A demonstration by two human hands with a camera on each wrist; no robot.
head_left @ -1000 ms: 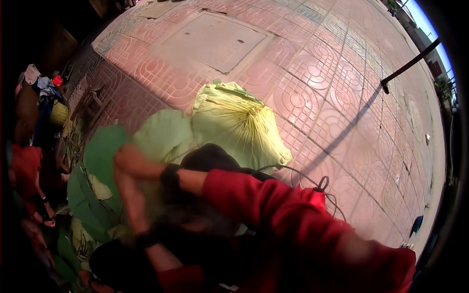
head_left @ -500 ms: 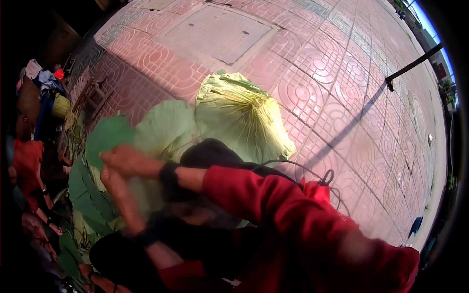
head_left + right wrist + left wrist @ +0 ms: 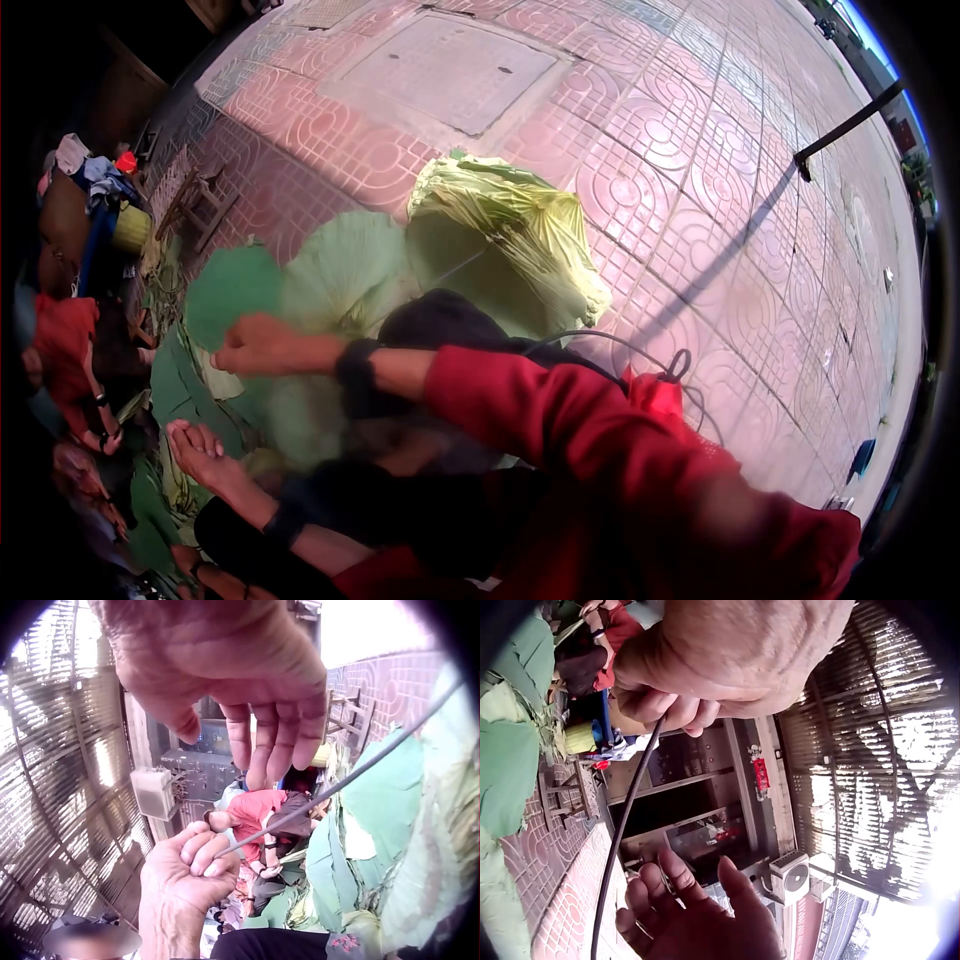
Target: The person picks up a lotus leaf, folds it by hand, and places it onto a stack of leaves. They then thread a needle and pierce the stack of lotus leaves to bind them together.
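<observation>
Hands drawn apart, cord between the fingers

The two hands, together half a second ago, are now separated. The dark, smooth cord [image 3: 622, 821] runs taut from the curled left hand [image 3: 205, 458], over broad matte leaves [image 3: 235, 290]; the right hand [image 3: 270, 345] is open, fingers loosely bent. A yellow-green, pleated leaf bundle [image 3: 560, 240] lies beyond. Whether anything is finished or tied, I cannot tell.
</observation>
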